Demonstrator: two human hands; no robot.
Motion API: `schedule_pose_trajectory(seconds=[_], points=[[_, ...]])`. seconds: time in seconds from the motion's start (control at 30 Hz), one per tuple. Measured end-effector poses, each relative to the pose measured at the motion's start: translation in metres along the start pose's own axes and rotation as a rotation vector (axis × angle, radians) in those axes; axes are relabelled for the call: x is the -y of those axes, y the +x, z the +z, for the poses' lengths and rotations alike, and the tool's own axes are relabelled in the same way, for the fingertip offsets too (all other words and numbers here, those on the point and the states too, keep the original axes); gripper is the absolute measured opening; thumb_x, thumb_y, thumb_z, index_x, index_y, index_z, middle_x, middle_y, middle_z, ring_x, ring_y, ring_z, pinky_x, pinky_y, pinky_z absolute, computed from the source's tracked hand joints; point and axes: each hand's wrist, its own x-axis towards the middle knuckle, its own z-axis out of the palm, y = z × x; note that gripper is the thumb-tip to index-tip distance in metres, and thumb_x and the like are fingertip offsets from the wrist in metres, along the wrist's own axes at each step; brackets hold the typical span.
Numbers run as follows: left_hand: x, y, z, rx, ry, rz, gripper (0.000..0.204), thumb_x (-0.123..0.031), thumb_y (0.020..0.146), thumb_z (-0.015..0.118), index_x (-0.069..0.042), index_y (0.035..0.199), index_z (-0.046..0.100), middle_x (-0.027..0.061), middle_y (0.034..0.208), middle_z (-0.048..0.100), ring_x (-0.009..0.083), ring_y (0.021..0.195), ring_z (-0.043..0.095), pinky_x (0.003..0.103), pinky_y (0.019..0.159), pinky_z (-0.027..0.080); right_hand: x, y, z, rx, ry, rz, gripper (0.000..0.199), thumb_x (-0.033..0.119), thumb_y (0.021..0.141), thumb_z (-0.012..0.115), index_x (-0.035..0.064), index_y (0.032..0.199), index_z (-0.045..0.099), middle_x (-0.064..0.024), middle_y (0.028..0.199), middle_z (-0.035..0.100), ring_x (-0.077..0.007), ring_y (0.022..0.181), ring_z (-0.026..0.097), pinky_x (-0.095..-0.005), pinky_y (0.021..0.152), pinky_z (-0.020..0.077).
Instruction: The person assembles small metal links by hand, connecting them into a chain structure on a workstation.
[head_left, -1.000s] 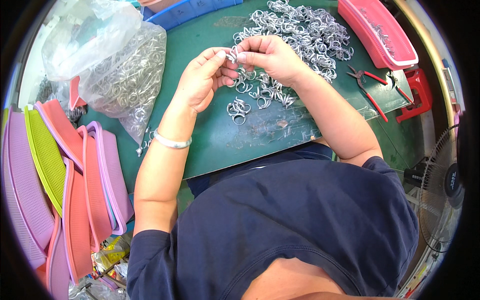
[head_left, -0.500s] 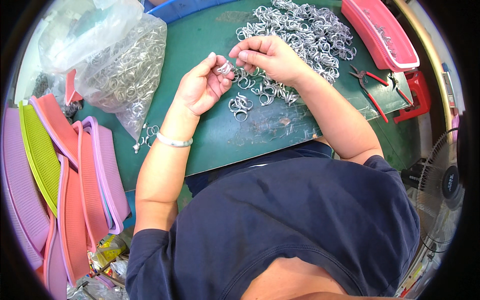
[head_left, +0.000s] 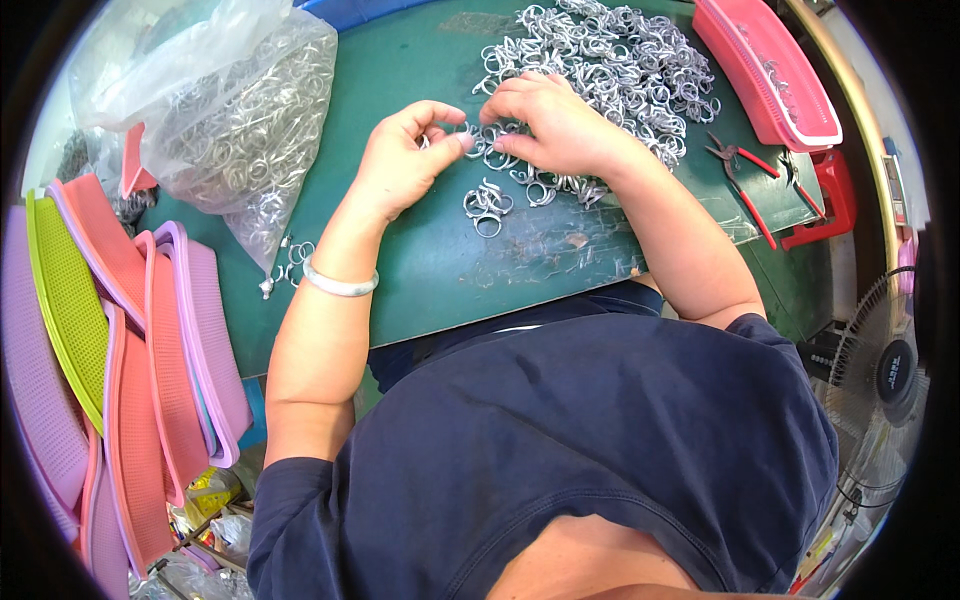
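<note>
Silver-grey metal rings lie in a large pile at the far side of the green table. My left hand, with a pale bangle on its wrist, is curled around some metal rings; one shows between its fingers. Its thumb and forefinger tips meet near another ring at the pile's near-left edge. Just to the right, my right hand is bent over the loose rings there, thumb and forefinger apart. Its other fingers are partly hidden. A small cluster of rings lies nearer to me, below both hands.
A clear plastic bag full of rings stands at left, with a few small pieces beside it. Stacked plastic baskets fill the left side. At right are red-handled pliers, a pink basket and a fan.
My left hand has turned over, from palm up with rings showing to curled with its back up. My right hand has shifted slightly down, closer to the loose rings.
</note>
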Motion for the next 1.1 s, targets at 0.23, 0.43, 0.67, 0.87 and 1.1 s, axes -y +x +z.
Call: schedule_pose_trajectory(seconds=[0.23, 0.43, 0.67, 0.87, 1.1], points=[[-0.003, 0.001, 0.005, -0.074, 0.592, 0.093, 0.027, -0.012, 0.073, 0.064, -0.006, 0.099, 0.061, 0.0053, 0.064, 0.054, 0.0139, 0.059, 0.050, 0.028, 0.056, 0.041, -0.002, 0.003, 0.001, -0.014, 0.232, 0.058, 0.022, 0.004, 0.068, 0.064, 0.0019, 0.089, 0.058, -0.0107, 0.080, 0.059, -0.0251, 0.077, 0.056, -0.0343, 0.070, 0.0448], [0.000, 0.004, 0.003, -0.062, 0.516, -0.015, 0.019, -0.016, 0.074, 0.063, -0.007, 0.091, 0.063, 0.0088, 0.065, 0.058, 0.0178, 0.059, 0.055, 0.030, 0.057, 0.043, -0.003, 0.002, 0.005, -0.050, 0.209, 0.013, 0.023, 0.003, 0.068, 0.063, 0.0002, 0.091, 0.058, -0.0114, 0.080, 0.059, -0.0244, 0.076, 0.057, -0.0333, 0.069, 0.0466], [0.009, 0.006, -0.004, -0.103, 0.309, 0.065, 0.014, -0.013, 0.075, 0.063, -0.005, 0.086, 0.063, 0.0028, 0.066, 0.057, 0.0099, 0.058, 0.049, 0.025, 0.056, 0.041, -0.004, 0.002, 0.005, -0.053, 0.149, -0.033, 0.024, 0.011, 0.070, 0.064, 0.0015, 0.091, 0.059, -0.0106, 0.087, 0.058, -0.0269, 0.086, 0.055, -0.0356, 0.075, 0.0437], [0.012, 0.006, -0.006, -0.095, 0.196, 0.092, 0.007, -0.009, 0.078, 0.062, -0.005, 0.084, 0.061, -0.0049, 0.071, 0.053, 0.0027, 0.061, 0.041, 0.018, 0.055, 0.035, 0.007, 0.000, 0.012, -0.073, 0.041, -0.035, 0.023, 0.017, 0.070, 0.066, 0.0064, 0.089, 0.060, -0.0060, 0.089, 0.056, -0.0239, 0.089, 0.052, -0.0362, 0.081, 0.0368], [0.004, 0.005, -0.010, -0.049, -0.397, -0.120, 0.005, -0.009, 0.078, 0.060, -0.007, 0.077, 0.055, 0.0049, 0.084, 0.060, 0.0081, 0.064, 0.050, 0.020, 0.055, 0.041, 0.012, 0.001, 0.015, -0.017, 0.046, 0.029, 0.011, 0.019, 0.070, 0.063, 0.0117, 0.079, 0.062, -0.0045, 0.084, 0.054, -0.0240, 0.089, 0.051, -0.0385, 0.080, 0.0354]])
